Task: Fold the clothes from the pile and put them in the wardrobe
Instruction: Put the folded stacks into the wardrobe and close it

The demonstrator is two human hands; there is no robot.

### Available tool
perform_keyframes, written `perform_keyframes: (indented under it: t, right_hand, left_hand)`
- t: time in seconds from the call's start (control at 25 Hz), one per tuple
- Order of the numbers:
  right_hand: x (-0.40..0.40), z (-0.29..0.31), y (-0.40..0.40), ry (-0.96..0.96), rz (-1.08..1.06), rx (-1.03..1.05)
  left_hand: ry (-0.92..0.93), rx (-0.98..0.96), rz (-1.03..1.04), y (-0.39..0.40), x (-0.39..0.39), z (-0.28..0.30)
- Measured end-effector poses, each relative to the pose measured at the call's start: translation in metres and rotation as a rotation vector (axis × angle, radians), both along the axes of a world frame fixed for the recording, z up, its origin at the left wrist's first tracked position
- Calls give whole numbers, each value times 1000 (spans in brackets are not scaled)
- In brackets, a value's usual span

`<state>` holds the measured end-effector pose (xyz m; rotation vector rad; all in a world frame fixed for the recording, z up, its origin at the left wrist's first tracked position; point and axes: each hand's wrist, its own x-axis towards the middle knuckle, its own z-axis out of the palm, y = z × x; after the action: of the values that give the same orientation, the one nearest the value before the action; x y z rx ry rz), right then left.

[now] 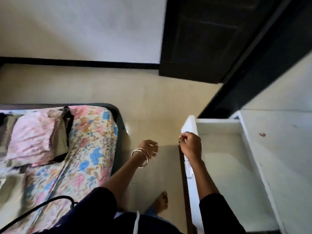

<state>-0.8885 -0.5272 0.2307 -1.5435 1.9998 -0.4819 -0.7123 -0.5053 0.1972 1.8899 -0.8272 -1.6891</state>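
Note:
A stack of folded clothes (pixel 32 137), pink on top with darker pieces beneath, lies on the bed (pixel 91 149) with the floral sheet at the left. At the right a white wardrobe drawer (pixel 224 159) stands pulled out, and nothing shows inside it. My right hand (pixel 191 146) grips the drawer's front panel at its top edge, fingers curled over it. My left hand (pixel 150 148), with bangles on the wrist, hangs over the floor between bed and drawer, fingers loosely curled and holding nothing.
A dark door (pixel 202 39) stands at the back wall. A cream tiled floor (pixel 152 102) runs between bed and wardrobe. My bare foot (pixel 162 203) stands on the floor by the drawer front. A black cable (pixel 33 210) crosses the bed's near corner.

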Motion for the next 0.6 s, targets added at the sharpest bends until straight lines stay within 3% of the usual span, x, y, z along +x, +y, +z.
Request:
perform_keyframes:
  t: [0.2,0.4,0.48,0.6]
  right_hand:
    - [157,6,-16,-197,241,17]
    - [333,-18,12,-378,524,246]
    - [383,-29,19,-489,528,395]
    - [455,-58,12,-542,535,642]
  left_hand:
    - [-217,-207,267,51,190,14]
    - [-378,-126,676,125,367,9]
    - [-374,-50,739,143,416,3]
    - [-217,48,926,151,478,-13]
